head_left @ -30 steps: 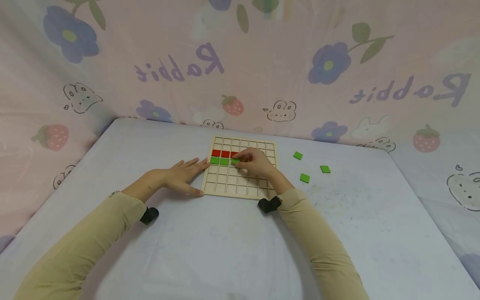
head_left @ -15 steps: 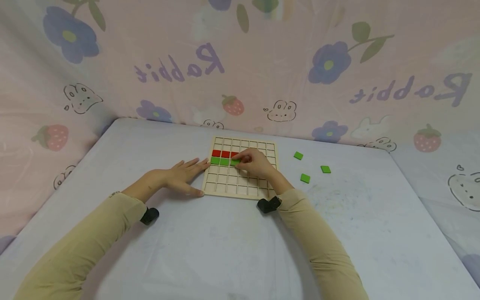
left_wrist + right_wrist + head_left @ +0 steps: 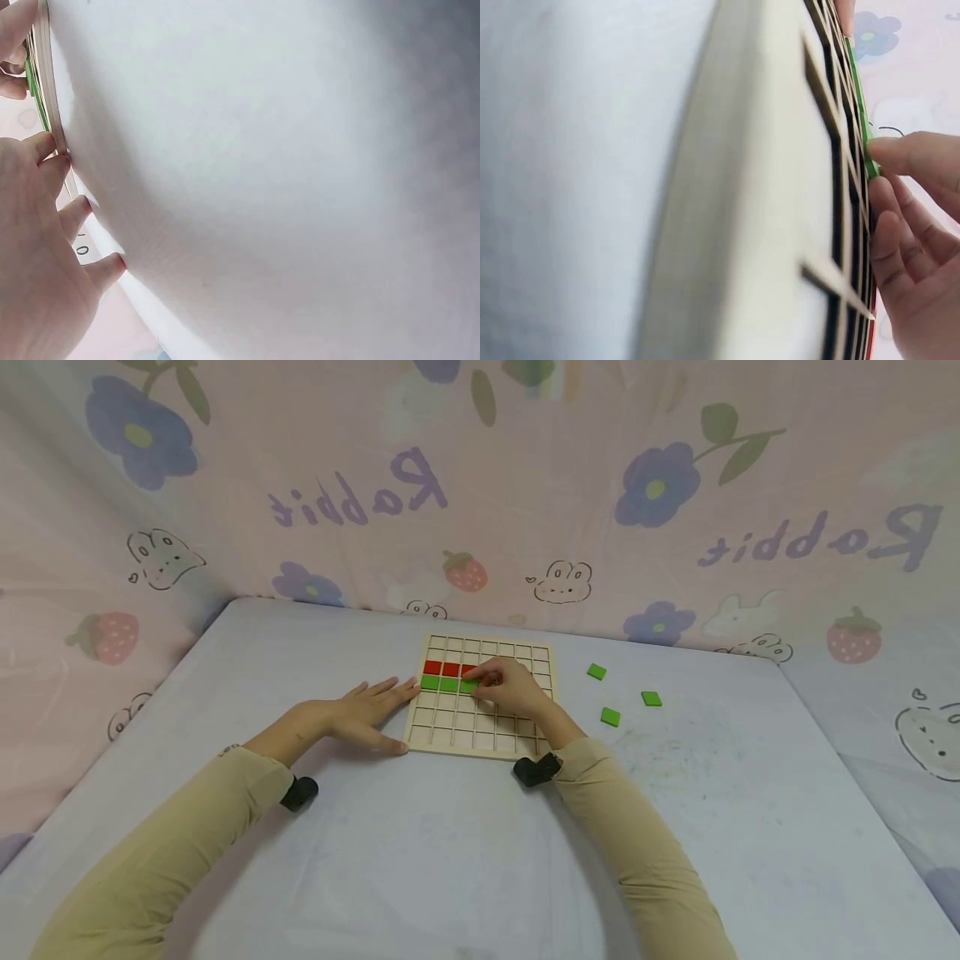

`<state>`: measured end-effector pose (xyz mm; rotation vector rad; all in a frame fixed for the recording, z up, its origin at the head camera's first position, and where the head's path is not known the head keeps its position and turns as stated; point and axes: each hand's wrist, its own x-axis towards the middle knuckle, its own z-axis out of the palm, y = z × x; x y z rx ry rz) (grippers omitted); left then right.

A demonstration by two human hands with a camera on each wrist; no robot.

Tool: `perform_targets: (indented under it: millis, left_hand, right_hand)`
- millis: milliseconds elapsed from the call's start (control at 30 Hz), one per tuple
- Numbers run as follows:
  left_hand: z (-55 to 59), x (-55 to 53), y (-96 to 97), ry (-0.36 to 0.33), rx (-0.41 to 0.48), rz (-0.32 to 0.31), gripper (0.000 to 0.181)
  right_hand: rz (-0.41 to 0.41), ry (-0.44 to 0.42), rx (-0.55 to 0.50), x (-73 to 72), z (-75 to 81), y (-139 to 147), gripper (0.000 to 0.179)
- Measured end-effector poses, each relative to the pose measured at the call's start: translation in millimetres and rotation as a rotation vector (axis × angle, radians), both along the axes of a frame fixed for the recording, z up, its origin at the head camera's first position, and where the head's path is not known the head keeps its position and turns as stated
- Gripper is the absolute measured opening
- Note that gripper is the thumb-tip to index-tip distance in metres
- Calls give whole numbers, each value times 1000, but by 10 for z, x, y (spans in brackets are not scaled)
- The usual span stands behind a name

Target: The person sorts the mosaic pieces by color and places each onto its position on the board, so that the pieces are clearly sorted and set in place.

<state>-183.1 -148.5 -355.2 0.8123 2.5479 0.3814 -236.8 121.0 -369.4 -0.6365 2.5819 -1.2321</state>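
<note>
A pale wooden grid board (image 3: 465, 722) lies on the table between the two hands. Red tiles (image 3: 432, 667) fill part of one row, the last partly behind the right fingers; green tiles (image 3: 431, 682) sit in the row just nearer. The right hand (image 3: 513, 685) reaches over the board and pinches the third green tile (image 3: 468, 687) at its cell. In the right wrist view, thumb and fingertips meet at the end of this green tile (image 3: 873, 166). The left hand (image 3: 363, 714) lies with fingers spread, fingertips and thumb at the board's left edge; the left wrist view shows those fingertips (image 3: 112, 264) on the table.
Three loose green tiles (image 3: 610, 717) lie on the white table (image 3: 420, 852) right of the board. A black wrist camera (image 3: 537, 770) hangs by the board's front right corner, another (image 3: 300, 792) under the left wrist. A printed curtain (image 3: 510, 510) stands behind the table.
The third green tile has settled flatter into its cell, in line with the two green tiles beside it. The right fingers stay on it, and the left hand has not moved.
</note>
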Motion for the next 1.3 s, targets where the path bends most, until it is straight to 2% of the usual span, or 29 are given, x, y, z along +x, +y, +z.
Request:
perform_targets:
  millis: [300, 533, 933, 1300]
  left_hand:
    - [-4, 1, -4, 17, 17, -13, 95]
    - [12, 0, 12, 6, 1, 13, 95]
    - [7, -4, 8, 4, 0, 7, 94]
    - [-15, -7, 7, -4, 1, 10, 95]
  right_hand:
    - [-21, 12, 17, 8, 27, 32, 25]
    - [-29, 19, -41, 6, 26, 102, 26]
    - [-47, 51, -135, 45, 31, 221, 28]
    - [-77, 66, -118, 81, 56, 347, 28]
